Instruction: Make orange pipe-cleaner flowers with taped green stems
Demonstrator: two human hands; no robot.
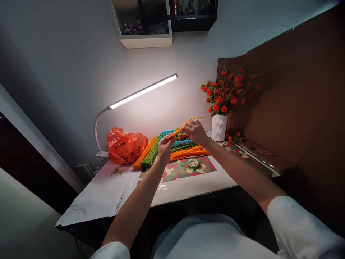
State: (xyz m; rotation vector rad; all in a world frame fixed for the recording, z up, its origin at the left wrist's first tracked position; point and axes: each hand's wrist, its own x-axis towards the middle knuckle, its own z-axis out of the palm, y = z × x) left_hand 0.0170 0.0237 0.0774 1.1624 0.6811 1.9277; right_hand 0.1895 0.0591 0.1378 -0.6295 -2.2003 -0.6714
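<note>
Above the desk, several thin orange pipe cleaners [174, 133] stretch between my two hands. My left hand [165, 146] pinches their lower left end. My right hand [195, 130] is closed on them further along, and their tips stick out past its fingers. Beneath my hands lie bundles of orange pipe cleaners [185, 154] and green pipe cleaners [151, 155]. Part of a blue-wrapped pack [179, 144] and some red flowers [182, 136] show behind my hands. A roll of green tape [193, 163] rests on the patterned mat [176, 172] in front.
An orange-red plastic bag [126, 146] sits at the back left beside a lit desk lamp [142, 92]. At the back right stands a white ribbed vase [219, 128] with red flowers [221, 94]. Cardboard [285, 82] walls the right side. The white desk [105, 190] ends near my body.
</note>
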